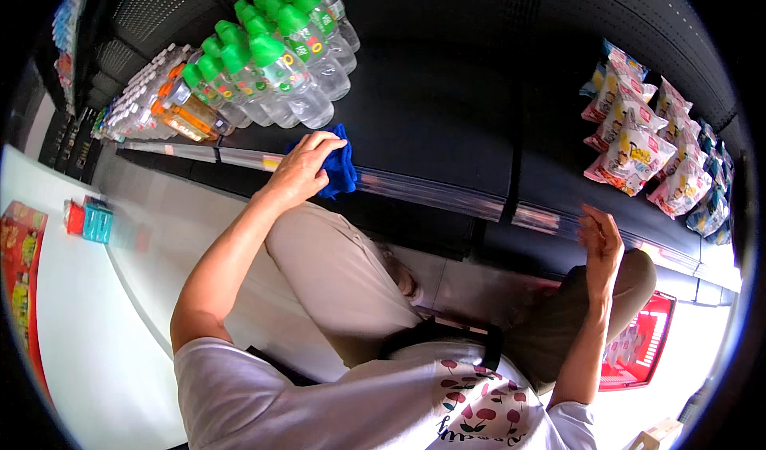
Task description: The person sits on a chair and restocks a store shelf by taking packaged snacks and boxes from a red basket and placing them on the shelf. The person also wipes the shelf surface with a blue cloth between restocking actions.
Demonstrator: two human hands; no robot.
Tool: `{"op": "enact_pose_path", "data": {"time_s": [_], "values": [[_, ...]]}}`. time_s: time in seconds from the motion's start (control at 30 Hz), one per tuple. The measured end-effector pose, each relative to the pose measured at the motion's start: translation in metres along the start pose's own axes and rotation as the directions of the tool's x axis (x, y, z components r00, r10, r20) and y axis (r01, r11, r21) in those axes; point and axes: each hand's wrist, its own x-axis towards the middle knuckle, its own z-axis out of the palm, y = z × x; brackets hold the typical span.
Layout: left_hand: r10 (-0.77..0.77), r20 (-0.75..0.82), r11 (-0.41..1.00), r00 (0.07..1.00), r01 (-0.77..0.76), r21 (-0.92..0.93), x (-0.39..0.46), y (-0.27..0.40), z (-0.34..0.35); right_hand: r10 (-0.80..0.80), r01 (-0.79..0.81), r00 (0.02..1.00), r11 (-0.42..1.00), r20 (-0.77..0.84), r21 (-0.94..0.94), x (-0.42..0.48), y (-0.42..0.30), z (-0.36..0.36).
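Observation:
My left hand [303, 172] grips a folded blue cloth [339, 169] at the front edge of a black store shelf [419, 127]. Under the cloth runs the clear plastic price strip [431, 194] of that edge. Just beyond this hand stand rows of clear bottles with green caps [293, 61]. On the other side, my right hand [600, 234] hovers near the shelf's front strip with its fingers loosely bent, slightly blurred, and nothing visible in it. Pink and white snack bags [634, 151] stand on the shelf past it.
Orange-capped drink bottles [185, 115] and white-capped bottles [140, 97] line the shelf at far left. Dark blue bags [712, 192] stand at the right end. A red plastic basket [658, 342] with items inside sits at my right. Teal and red packs [90, 218] appear at left.

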Motion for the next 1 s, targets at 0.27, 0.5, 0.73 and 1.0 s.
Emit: {"op": "enact_pose_path", "data": {"time_s": [0.27,0.5,0.73,1.0], "values": [[-0.096,-0.147,0.971,0.984,0.125,0.204,-0.046,-0.088,0.000,0.002,-0.002,1.000,0.999,0.005,-0.036,0.004,0.014,0.007],[-0.226,-0.282,0.919,0.932,0.300,0.254,-0.069,-0.153,0.000,-0.063,0.066,0.997,0.995,0.039,-0.079,0.005,0.010,0.010],[-0.385,-0.365,0.829,0.848,0.491,0.267,-0.080,-0.204,0.004,-0.021,0.025,0.999,0.994,0.044,-0.107,0.001,0.012,0.014],[-0.396,-0.530,0.716,0.750,0.613,0.333,-0.082,-0.232,0.013,-0.012,0.013,1.000,0.998,0.022,-0.061,0.001,0.009,0.006]]}}
